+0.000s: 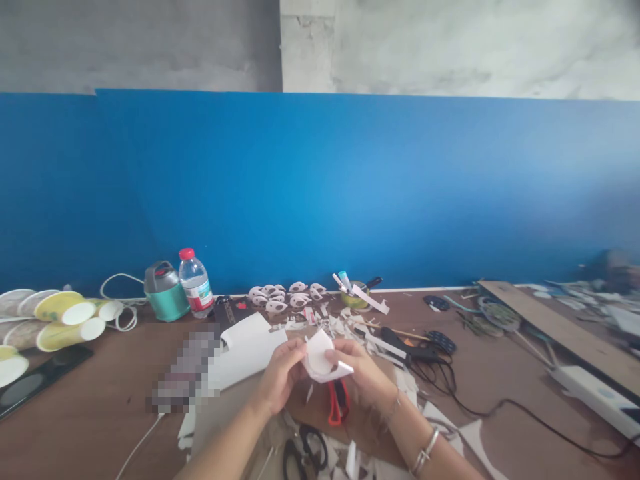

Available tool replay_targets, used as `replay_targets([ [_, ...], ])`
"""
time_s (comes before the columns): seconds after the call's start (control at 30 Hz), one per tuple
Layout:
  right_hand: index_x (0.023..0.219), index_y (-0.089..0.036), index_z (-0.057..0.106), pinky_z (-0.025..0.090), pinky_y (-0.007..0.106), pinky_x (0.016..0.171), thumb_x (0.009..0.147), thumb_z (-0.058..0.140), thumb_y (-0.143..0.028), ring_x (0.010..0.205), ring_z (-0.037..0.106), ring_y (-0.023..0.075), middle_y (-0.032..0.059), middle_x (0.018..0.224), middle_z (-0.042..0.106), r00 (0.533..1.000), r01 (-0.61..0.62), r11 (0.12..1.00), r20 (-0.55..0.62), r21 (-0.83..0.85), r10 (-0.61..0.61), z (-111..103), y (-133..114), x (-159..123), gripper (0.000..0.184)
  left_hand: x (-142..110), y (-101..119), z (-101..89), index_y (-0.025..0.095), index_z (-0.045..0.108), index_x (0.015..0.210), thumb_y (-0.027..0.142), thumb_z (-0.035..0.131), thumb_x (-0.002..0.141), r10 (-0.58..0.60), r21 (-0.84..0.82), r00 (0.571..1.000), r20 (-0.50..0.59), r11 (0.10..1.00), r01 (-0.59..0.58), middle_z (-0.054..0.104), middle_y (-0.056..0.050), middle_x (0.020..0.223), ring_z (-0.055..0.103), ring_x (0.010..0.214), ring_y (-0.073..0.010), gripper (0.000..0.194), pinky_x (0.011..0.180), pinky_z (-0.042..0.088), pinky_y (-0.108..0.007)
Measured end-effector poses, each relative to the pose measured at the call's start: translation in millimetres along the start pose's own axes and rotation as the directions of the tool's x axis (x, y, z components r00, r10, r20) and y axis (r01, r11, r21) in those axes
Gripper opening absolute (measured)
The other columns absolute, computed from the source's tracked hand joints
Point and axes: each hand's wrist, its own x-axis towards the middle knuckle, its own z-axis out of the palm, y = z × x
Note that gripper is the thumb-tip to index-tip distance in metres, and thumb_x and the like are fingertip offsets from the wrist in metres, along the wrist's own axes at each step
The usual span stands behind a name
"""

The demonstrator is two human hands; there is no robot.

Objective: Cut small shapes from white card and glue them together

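While both hands hold paper, the bottle label blurs.

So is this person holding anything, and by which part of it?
Yes, a small, bent piece of white paper or thin card: the left hand pinches its left edge, the right hand its right side.

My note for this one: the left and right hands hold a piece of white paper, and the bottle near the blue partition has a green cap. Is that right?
Not quite: the bottle has a red cap, not a green one, as the head view shows. The left hand and right hand do hold the white paper.
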Motion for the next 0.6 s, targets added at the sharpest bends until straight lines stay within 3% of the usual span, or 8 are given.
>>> replay_targets([
  [0.13,0.063,-0.009,0.068,0.033,0.018,0.047,0.056,0.081,-0.044,0.047,0.046,0.0061,0.0001,0.054,0.059,0.996,-0.057,0.998,0.060,-0.026,0.059,-1.8,1.1,-0.8,0.038,-1.0,-1.8,-0.6,0.013,0.066,0.074,0.043,0.067,0.073,-0.035,-0.028,0.999,0.023,0.999,0.036,0.063,-0.003,0.067,0.056,0.059,-0.0148,0.029,0.056,0.042,-0.026],
  [0.6,0.076,-0.010,0.069,0.029,0.018,0.046,0.063,0.076,-0.047,0.049,0.043,0.0057,0.0003,0.060,0.058,0.963,-0.131,0.988,0.228,-0.076,0.145,-1.9,3.4,-4.8,0.040,-3.1,2.5,0.1,0.011,0.068,0.070,0.026,0.076,0.066,-0.163,-0.122,0.985,0.055,0.978,0.168,0.061,-0.002,0.063,0.052,0.057,-0.0116,0.018,0.057,0.038,-0.024],
])
